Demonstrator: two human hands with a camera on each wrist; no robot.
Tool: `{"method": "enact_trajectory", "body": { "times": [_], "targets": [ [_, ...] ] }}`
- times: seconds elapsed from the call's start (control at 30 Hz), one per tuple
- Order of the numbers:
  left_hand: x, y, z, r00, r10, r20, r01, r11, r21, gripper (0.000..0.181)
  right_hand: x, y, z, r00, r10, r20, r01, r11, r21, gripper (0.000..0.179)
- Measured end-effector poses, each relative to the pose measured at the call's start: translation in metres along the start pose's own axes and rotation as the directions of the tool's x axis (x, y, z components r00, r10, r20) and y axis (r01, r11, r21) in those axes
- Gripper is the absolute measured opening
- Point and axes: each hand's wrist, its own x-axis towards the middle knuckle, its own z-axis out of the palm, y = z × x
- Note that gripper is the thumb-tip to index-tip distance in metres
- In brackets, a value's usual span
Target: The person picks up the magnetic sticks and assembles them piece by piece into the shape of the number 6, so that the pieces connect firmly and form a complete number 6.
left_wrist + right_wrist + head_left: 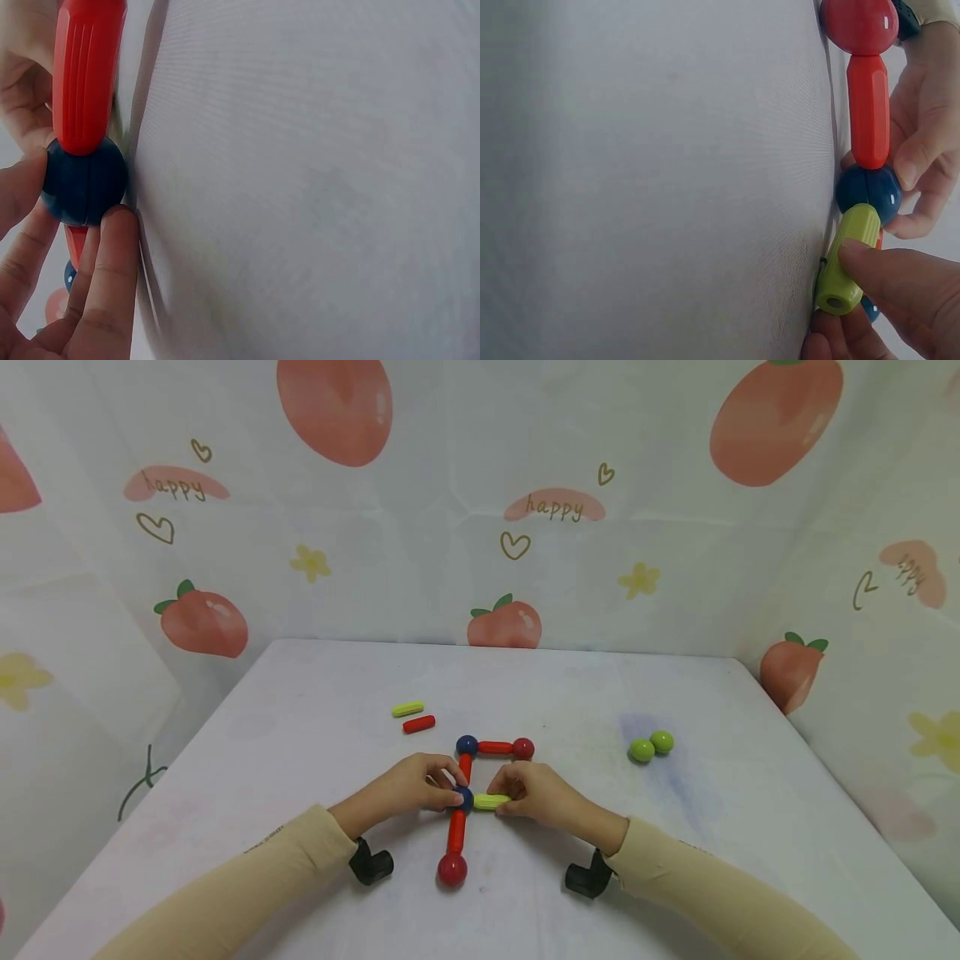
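My left hand (420,783) pinches a blue ball (85,184) between thumb and fingers. With my right hand (543,797) I grip a yellow-green ribbed rod (837,285), whose far end meets that blue ball. From the same ball a red rod (456,832) runs toward me to a red ball (452,870). Another red rod (466,767) leads away to a second blue ball (467,745). A sideways red rod (495,747) links this one to a red ball (523,748) on the right, partly behind my right hand.
Beyond my left hand lie a loose yellow-green rod (408,709) and a loose red rod (418,724). Two green balls (652,746) sit together at the right. A black camera hangs under each wrist, low over the white table (337,677). A printed cloth rises behind.
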Motion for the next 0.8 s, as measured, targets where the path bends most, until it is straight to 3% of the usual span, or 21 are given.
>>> {"method": "enact_trajectory", "body": {
  "times": [0.8],
  "targets": [
    [-0.0003, -0.0021, -0.0013, 1.0, 0.012, 0.011, -0.012, 1.0, -0.01, 0.017, 0.0003, -0.0001, -0.0004, 1.0, -0.015, 0.008, 0.015, 1.0, 0.012, 0.019]
  ]
}}
